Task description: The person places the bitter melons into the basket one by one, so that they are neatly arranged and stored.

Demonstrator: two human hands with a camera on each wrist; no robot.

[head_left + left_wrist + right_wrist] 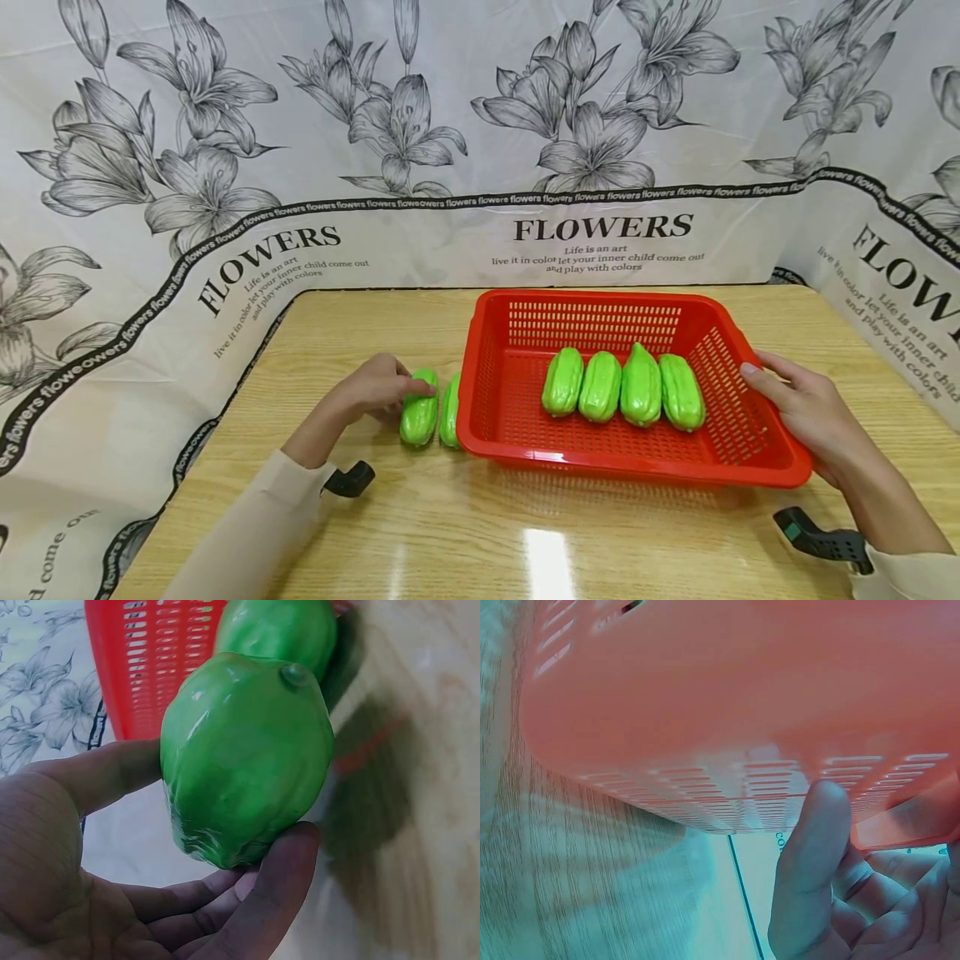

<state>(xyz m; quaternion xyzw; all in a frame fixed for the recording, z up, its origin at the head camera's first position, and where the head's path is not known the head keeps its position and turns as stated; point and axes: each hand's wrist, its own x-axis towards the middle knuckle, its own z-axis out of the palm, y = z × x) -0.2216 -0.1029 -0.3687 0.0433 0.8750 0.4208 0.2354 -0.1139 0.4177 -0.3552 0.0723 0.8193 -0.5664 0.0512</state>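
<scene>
My left hand (378, 387) pinches a glossy green papaya (418, 410) at the left of the basket, thumb on one side and fingers on the other. In the left wrist view this papaya (247, 761) fills the middle, with clear wrap wrinkled at its lower end. A second papaya (450, 412) lies just right of it, partly hidden by the rim of the red plastic basket (600, 457). Inside stand several green papayas (600, 387) side by side in a row. My right hand (813, 412) grips the basket's right end, its thumb (814, 855) showing against the slotted wall.
The basket rests over a light wooden table (420, 525). A white cloth with printed flowers (420, 242) rises behind the table and along both sides. Dark wrist devices (817, 537) sit at both sleeves.
</scene>
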